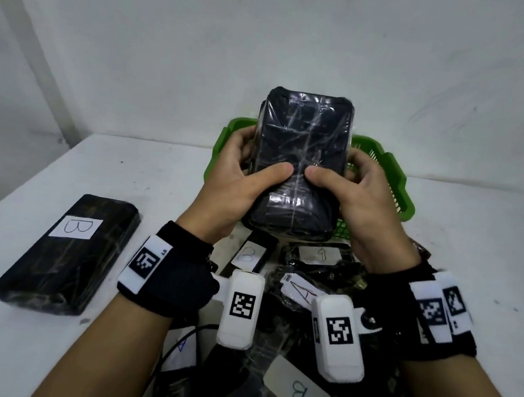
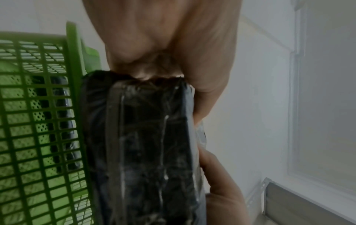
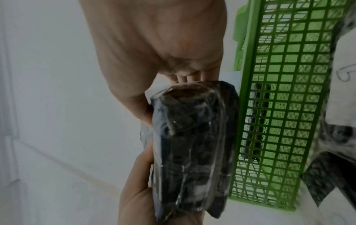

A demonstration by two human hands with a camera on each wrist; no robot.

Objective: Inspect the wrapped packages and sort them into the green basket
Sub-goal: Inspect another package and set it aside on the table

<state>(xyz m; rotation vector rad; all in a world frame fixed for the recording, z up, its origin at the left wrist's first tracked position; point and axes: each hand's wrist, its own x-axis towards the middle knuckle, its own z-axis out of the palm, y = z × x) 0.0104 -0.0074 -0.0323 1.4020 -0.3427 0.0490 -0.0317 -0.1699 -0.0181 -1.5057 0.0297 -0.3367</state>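
Both hands hold up one black package [image 1: 301,157] wrapped in clear film, above the near side of the green basket [image 1: 390,178]. My left hand [image 1: 240,180] grips its left side and my right hand [image 1: 357,188] its right side, with both thumbs pressed on the front face. No label shows on that face. The left wrist view shows the package edge [image 2: 146,152] beside the basket wall [image 2: 38,121]. From the right wrist, the package [image 3: 190,152] stands next to the basket [image 3: 279,106], and a dark package [image 3: 256,121] lies inside the basket.
A long black package labelled B [image 1: 69,253] lies on the white table [image 1: 473,250] at the left. Several more wrapped packages with A and B labels [image 1: 296,390] are heaped near the front edge under my wrists. A white wall stands behind.
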